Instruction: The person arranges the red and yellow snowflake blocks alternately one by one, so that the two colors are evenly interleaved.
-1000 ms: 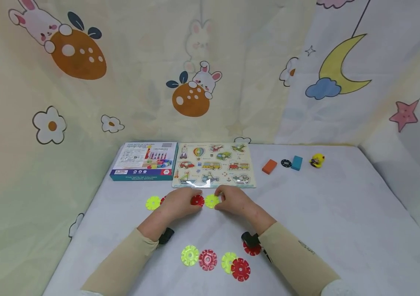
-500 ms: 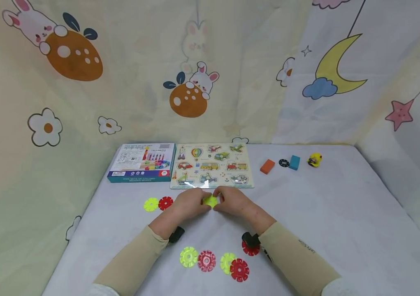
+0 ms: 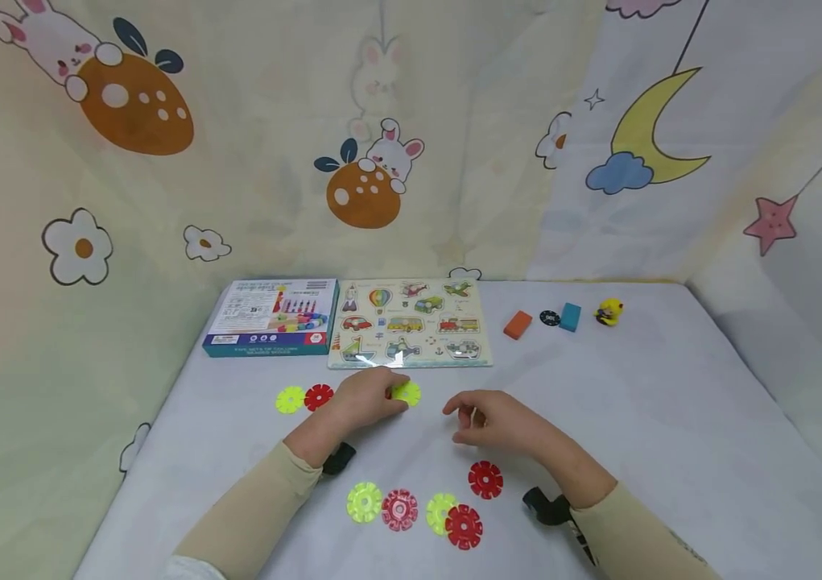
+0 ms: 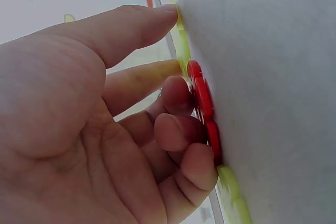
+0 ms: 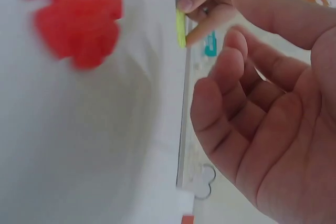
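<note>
My left hand (image 3: 365, 398) pinches a yellow-green snowflake disc (image 3: 408, 393) between thumb and forefinger, at the right end of a row of discs on the white table. Beneath its other fingers, in the left wrist view, sits a red snowflake disc (image 4: 203, 98), followed by another yellow-green disc (image 4: 233, 192). The row's left part shows a yellow-green disc (image 3: 291, 399) beside a red one (image 3: 319, 397). My right hand (image 3: 501, 420) hovers to the right with loosely curled fingers and nothing in them. Nearest to it lies a single red disc (image 3: 485, 480).
Closer to me lie a yellow-green disc (image 3: 364, 503), a pinkish-red disc (image 3: 399, 510) and a red disc (image 3: 464, 528) overlapping a yellow-green one (image 3: 437, 513). Behind are a box (image 3: 269, 318), a picture board (image 3: 411, 324), an orange block (image 3: 518, 325), a blue block (image 3: 570, 316) and a yellow figurine (image 3: 609, 312).
My left hand has shifted right from the red disc to the yellow-green one. My right hand has let go of that yellow-green disc and moved right and nearer to me.
</note>
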Motion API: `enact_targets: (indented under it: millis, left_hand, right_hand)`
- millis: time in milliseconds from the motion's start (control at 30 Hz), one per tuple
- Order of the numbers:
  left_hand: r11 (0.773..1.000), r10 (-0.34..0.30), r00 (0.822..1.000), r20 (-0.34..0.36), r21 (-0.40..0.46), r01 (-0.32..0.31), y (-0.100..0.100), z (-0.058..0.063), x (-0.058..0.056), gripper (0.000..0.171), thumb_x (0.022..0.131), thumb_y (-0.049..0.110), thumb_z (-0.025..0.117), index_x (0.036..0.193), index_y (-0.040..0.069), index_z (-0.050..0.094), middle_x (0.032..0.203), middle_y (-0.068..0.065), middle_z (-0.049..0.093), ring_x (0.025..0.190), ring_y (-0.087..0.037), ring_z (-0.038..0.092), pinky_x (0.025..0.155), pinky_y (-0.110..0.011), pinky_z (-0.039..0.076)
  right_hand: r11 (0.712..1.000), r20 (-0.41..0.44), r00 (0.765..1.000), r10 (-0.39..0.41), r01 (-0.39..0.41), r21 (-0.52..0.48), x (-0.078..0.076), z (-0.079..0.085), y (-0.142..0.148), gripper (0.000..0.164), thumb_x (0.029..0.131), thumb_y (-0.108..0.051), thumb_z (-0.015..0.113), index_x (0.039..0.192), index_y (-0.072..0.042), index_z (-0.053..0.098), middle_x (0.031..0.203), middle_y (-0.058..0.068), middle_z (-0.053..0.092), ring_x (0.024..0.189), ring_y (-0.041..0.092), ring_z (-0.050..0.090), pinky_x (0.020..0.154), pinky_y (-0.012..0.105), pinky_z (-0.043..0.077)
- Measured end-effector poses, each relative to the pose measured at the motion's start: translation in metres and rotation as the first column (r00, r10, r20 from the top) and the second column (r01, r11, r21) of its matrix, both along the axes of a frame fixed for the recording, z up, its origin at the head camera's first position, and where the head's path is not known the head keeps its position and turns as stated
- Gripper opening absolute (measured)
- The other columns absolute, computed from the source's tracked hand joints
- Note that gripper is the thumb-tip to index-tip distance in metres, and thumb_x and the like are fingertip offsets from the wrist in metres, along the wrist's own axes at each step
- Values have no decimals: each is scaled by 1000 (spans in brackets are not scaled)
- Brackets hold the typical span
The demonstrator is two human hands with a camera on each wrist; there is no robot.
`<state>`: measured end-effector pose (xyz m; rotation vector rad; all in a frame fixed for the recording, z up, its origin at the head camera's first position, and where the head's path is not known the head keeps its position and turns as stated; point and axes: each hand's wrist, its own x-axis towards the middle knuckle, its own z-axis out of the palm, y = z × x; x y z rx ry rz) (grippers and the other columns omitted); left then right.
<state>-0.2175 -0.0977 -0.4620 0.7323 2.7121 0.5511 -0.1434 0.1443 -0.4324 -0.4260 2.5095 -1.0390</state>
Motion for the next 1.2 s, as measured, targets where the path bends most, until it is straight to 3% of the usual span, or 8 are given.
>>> enact_targets:
  millis: [167,367,633,800,1067,1200]
  left_hand:
    - [1000,12,1000,-1,19,-12,-4,0,-2,50,81,38,72,126,19,62,87,9,58,80,-13,50,71,-31,42]
    - [999,26,1000,14,33,-26,-5,-2,-2,50,81,38,72,127,20,62,79,8,54,77,-14,50,68,-31,40]
    - [998,43,999,30,45,-44,-4,1,0,51,80,37,73,127,20,62,74,5,53,74,-15,50,64,-31,39]
    - [998,41,999,23,47,-42,-3,0,-1,51,80,38,74,126,20,62,75,6,53,74,-14,50,64,-31,39]
    - [997,41,999,35,59,-43,-2,-2,-1,51,79,38,74,126,20,62,73,6,53,73,-15,50,63,-31,40]
    - [997,38,999,38,60,-41,-1,-2,-1,51,80,37,74,126,20,63,74,6,53,73,-15,50,64,-32,39]
  right_hand:
    - [999,69,997,24,-22,-23,20,-7,16,33,78,-26,77,108,-18,65,81,-1,57,71,17,55,60,29,48]
    - [999,119,993,14,-19,40,36,-18,28,40,70,-31,83,102,-21,62,75,1,54,70,16,52,58,29,45]
    - [991,41,999,-18,12,133,40,-26,22,43,65,-38,85,95,-23,59,71,-2,52,67,15,49,54,29,41]
    - [984,58,997,-45,34,176,42,-23,17,43,63,-36,86,92,-21,58,76,-3,53,73,15,50,58,31,44]
    - [987,49,998,-50,42,153,51,-17,13,42,65,-28,86,89,-20,52,80,-6,54,76,15,52,60,29,49]
    - [996,63,997,-38,32,88,53,-14,17,37,71,-26,83,92,-20,53,77,-5,55,70,15,52,57,29,47]
